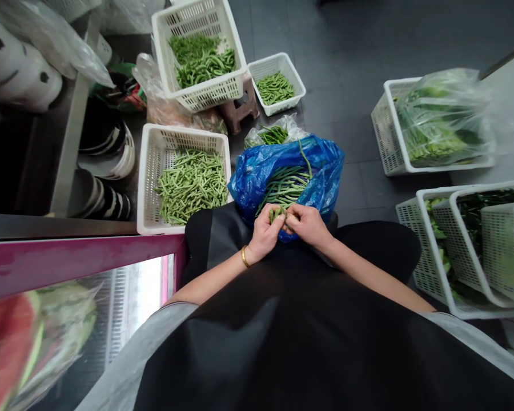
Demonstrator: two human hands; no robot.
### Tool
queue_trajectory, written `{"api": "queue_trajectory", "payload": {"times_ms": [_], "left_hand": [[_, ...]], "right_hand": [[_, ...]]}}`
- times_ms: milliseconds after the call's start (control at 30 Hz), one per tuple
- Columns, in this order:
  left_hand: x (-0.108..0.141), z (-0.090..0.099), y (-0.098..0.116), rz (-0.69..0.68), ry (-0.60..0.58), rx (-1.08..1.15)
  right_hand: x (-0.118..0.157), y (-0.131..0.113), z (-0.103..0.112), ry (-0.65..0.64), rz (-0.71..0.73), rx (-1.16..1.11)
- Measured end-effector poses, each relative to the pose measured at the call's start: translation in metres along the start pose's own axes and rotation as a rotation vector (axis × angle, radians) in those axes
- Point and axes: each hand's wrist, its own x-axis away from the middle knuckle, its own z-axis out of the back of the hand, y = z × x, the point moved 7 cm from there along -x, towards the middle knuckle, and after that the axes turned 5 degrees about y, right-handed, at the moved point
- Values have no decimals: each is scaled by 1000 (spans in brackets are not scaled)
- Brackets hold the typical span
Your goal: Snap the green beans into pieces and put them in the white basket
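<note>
My left hand [265, 231] is closed around several short green bean pieces [276, 214], whose ends show above the fingers. Close against it, my right hand [305, 224] pinches at a bean by the same bunch. Both hands are over the near edge of a blue plastic bag [251, 171] at my lap. Long green beans [285, 185] fill the bag's open mouth, and one bean stands up along its right side. To the left, a white basket [143, 182] holds a heap of short bean pieces [192, 185].
Behind stand a larger white basket [160, 57] of green vegetables, raised on a brown stool [237, 111], and a small white basket [300, 85] of beans. More baskets [428, 268] are at right, one with bagged greens [441, 120]. A pink-framed glass case [85, 257] borders my left.
</note>
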Motion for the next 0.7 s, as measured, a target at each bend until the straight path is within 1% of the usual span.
{"api": "queue_trajectory", "payload": {"times_ms": [67,100,133,167,200,267,333,400,433,467,533,567,600,633,700], "left_hand": [[2,-2,1,37,-61,38],[2,-3,1,68,-103,90],[0,-2,1,100,-140,158],[-2,0,1,129,-169,233],[-6,3,1,157,-189,306],[-17,9,-4,235,-230,417],[-27,9,-14,352,-302,447],[-38,6,-27,461,-350,402],[-44,5,-33,496,-351,364],[-50,4,-37,517,-340,327],[-64,6,-42,536,-286,271],[-72,9,-43,541,-243,259],[-80,14,-42,540,-187,253],[-88,23,-40,530,-121,249],[-103,44,-35,512,15,264]], "right_hand": [[1,18,-1,-59,-141,-122],[3,30,1,-89,-212,-143],[6,42,5,-127,-267,-120],[9,52,11,-172,-293,-46],[13,61,19,-222,-289,68],[19,69,37,-323,-162,356],[20,66,51,-400,-19,569],[12,56,59,-430,49,656],[2,50,60,-416,60,676],[-10,44,61,-376,64,701],[-42,34,60,-246,65,791],[-59,32,58,-184,67,861],[-75,32,52,-153,66,929],[-90,36,44,-166,65,985],[-113,49,26,-233,62,1048]]}}
